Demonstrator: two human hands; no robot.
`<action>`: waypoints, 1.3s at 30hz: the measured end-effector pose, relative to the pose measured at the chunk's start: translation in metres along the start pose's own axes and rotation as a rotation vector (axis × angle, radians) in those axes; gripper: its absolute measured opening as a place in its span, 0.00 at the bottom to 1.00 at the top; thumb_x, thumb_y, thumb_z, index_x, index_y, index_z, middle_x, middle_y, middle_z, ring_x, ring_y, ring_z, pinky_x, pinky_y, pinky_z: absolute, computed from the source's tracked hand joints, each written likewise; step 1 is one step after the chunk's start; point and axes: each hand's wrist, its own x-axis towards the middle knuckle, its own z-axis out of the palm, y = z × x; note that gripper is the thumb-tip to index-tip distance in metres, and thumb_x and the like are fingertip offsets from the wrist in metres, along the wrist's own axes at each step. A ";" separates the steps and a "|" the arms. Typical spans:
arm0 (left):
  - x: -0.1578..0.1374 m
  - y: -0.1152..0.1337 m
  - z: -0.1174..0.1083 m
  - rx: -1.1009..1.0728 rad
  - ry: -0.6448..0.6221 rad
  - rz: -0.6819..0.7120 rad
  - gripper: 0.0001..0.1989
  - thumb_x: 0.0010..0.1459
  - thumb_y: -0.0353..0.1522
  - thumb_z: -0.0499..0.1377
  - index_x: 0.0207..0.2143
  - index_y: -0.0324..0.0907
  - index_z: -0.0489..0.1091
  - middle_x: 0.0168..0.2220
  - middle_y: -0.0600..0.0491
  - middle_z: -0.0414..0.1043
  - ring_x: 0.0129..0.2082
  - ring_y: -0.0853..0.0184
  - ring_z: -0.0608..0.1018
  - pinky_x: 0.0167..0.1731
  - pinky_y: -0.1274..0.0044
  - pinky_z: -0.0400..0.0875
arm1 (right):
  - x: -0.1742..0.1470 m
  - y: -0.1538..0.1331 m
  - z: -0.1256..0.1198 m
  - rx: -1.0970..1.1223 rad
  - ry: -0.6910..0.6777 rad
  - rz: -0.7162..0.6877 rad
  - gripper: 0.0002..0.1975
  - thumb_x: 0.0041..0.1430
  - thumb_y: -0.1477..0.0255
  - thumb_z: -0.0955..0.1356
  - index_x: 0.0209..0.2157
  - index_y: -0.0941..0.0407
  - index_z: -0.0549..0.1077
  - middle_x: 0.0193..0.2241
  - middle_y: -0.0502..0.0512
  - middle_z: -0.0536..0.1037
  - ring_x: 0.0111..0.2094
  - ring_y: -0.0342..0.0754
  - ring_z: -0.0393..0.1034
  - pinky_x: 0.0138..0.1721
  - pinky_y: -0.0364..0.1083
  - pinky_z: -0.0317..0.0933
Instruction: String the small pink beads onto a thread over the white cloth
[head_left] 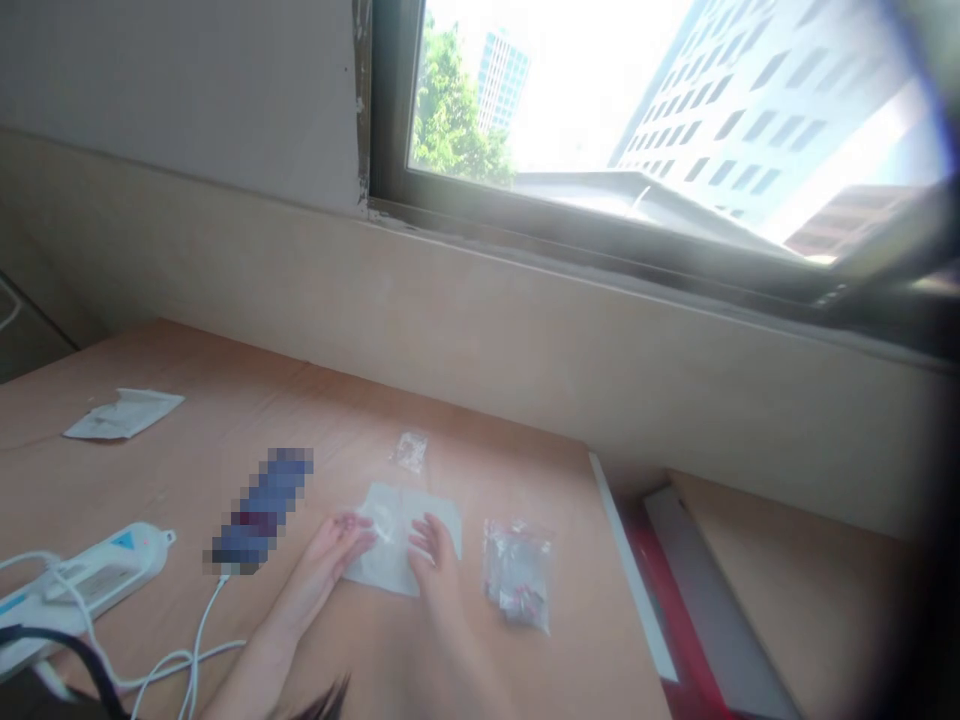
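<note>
A pale bluish-white sheet (pixel 397 573) lies on the wooden table, with a faint clear or shiny patch near its middle that I cannot make out. My left hand (pixel 337 545) is over the sheet's left side, fingers stretched toward the middle. Over its right side is my right hand (pixel 435 550), fingers apart and slightly bent. A gap separates the two hands, and no held thing shows in either. Right of the sheet lies a clear plastic bag (pixel 519 575) with greyish packets inside. Just behind the sheet is a small clear bag (pixel 410 452) of tiny pieces.
A pixelated phone-like device (pixel 262 510) with a white cable (pixel 196 640) lies to the left. Beyond it are a white power strip (pixel 90 590) and a torn white packet (pixel 126 413). The table (pixel 360 420) meets the wall below a window, and its right edge borders a red-sided gap.
</note>
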 end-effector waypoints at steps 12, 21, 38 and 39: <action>-0.028 -0.007 -0.004 0.428 -0.251 0.092 0.13 0.45 0.34 0.60 0.35 0.40 0.64 0.38 0.50 0.69 0.42 0.64 0.69 0.44 0.72 0.60 | 0.000 -0.018 -0.017 0.036 -0.067 0.000 0.11 0.45 0.64 0.66 0.25 0.59 0.66 0.23 0.53 0.72 0.23 0.43 0.65 0.27 0.44 0.59; -0.032 0.037 0.024 0.822 -0.249 0.172 0.10 0.49 0.38 0.54 0.28 0.40 0.67 0.28 0.55 0.67 0.30 0.69 0.69 0.33 0.78 0.62 | -0.013 -0.034 -0.012 -0.259 -0.200 -0.170 0.09 0.48 0.66 0.63 0.22 0.57 0.66 0.21 0.50 0.69 0.25 0.43 0.63 0.28 0.42 0.56; -0.033 0.047 0.032 0.927 -0.249 0.145 0.11 0.47 0.38 0.55 0.25 0.39 0.69 0.24 0.56 0.68 0.27 0.69 0.69 0.27 0.80 0.61 | -0.011 -0.035 -0.011 -0.150 -0.184 -0.039 0.08 0.46 0.68 0.64 0.20 0.58 0.64 0.19 0.47 0.66 0.23 0.40 0.60 0.26 0.40 0.53; -0.033 0.047 0.033 0.922 -0.236 0.144 0.12 0.47 0.39 0.54 0.25 0.39 0.68 0.24 0.56 0.68 0.27 0.69 0.69 0.27 0.80 0.61 | -0.012 -0.037 -0.010 -0.117 -0.211 -0.023 0.08 0.46 0.67 0.64 0.20 0.58 0.65 0.19 0.47 0.66 0.23 0.41 0.60 0.27 0.41 0.54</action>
